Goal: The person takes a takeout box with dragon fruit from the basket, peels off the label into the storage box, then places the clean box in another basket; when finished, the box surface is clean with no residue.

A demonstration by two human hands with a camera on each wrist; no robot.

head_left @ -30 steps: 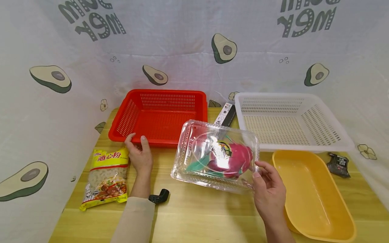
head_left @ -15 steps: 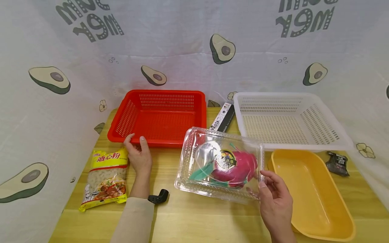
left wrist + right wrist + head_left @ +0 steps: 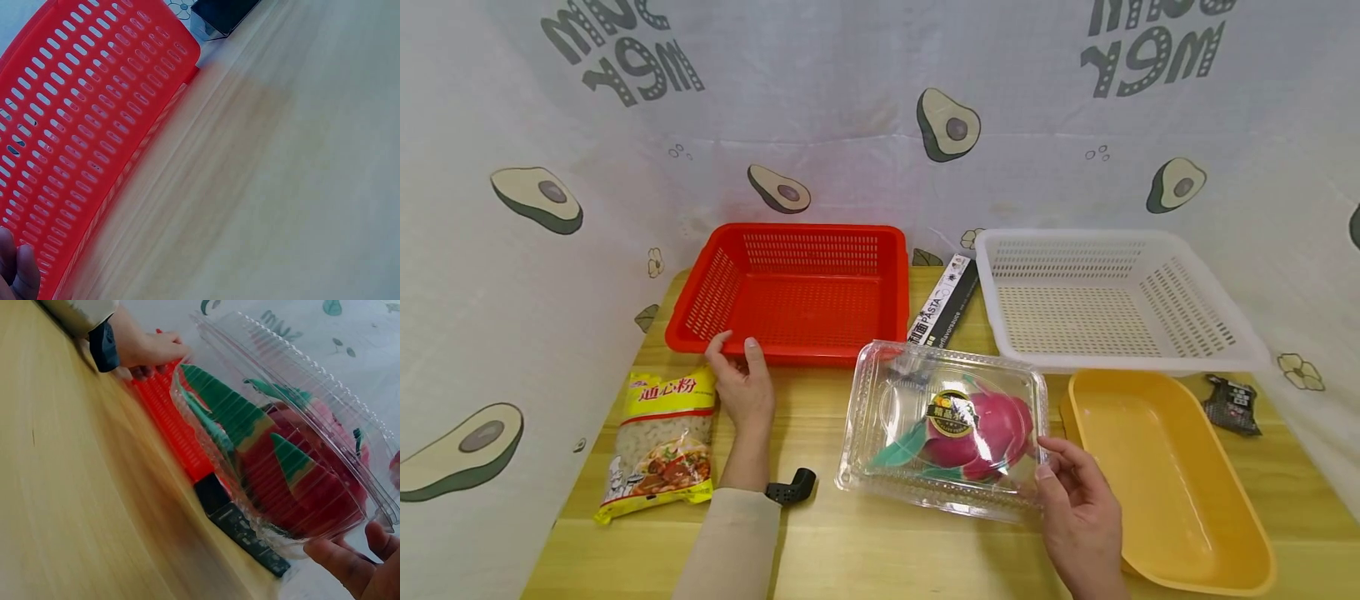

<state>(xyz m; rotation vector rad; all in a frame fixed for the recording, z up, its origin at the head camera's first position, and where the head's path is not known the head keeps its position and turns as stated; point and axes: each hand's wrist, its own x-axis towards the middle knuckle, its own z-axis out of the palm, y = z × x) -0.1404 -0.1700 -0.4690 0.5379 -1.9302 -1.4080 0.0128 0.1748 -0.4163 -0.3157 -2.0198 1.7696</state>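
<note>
My right hand pinches the right edge of a clear plastic clamshell box, fingers and thumb at its hinge side. Inside the box lies a pink dragon fruit with green leaf tips, under a lid bearing a black and gold round label. In the right wrist view the box hangs above the wooden table. My left hand rests at the front rim of the red basket, index finger and thumb spread apart. A bag of macaroni lies just left of that hand.
A black pasta box lies between the red basket and a white basket. The yellow tub stands right of my right hand, with a small black packet beyond it. Printed cloth walls the table.
The clamshell box, with the dragon fruit inside, has come down towards me and slightly right in my right hand, uncovering more of the pasta box. My left hand stays by the red basket.
</note>
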